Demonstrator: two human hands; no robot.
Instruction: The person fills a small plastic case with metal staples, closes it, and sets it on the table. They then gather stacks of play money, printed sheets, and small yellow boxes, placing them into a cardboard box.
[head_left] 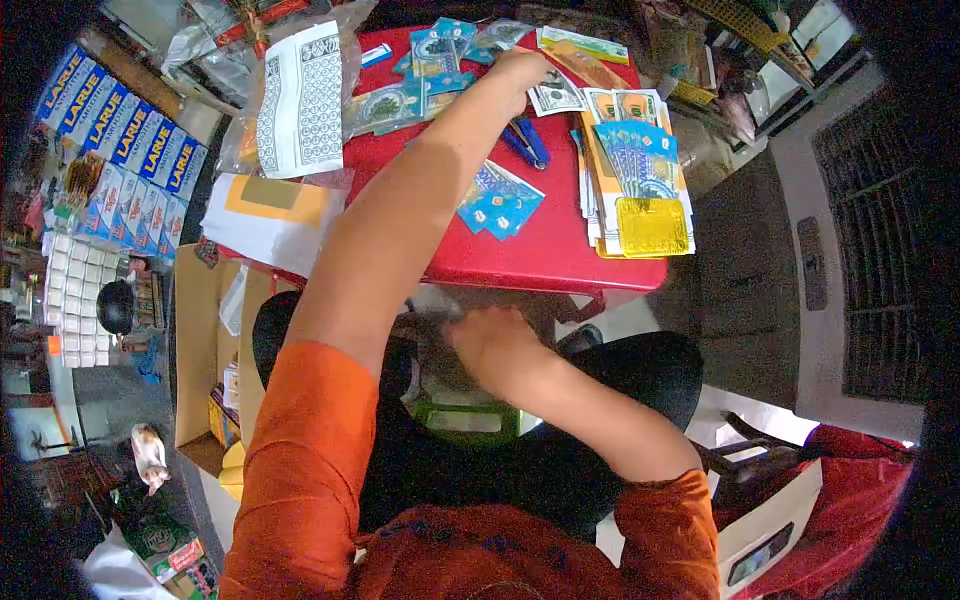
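Observation:
My left hand (520,76) reaches across the red table (390,160) to its far side, fingers bent down beside a grey-green printed note (556,96); what they pinch, if anything, is hidden. Below that hand lies a blue stapler (528,145). Fanned blue notes (500,205) are near the front edge, partly behind my forearm. On the right, a layered stack carries blue notes (640,150) and a gold embossed piece (652,227). My right hand (490,345) hangs low in front of the table, over my lap, its fingers blurred.
More blue-green notes (435,55) spread at the back. A patterned white sheet in plastic (300,100) and white-yellow papers (265,215) lie at the left. Beyond are LARUE boxes (115,125) and an open cardboard box (200,350). A green stool (458,420) shows below.

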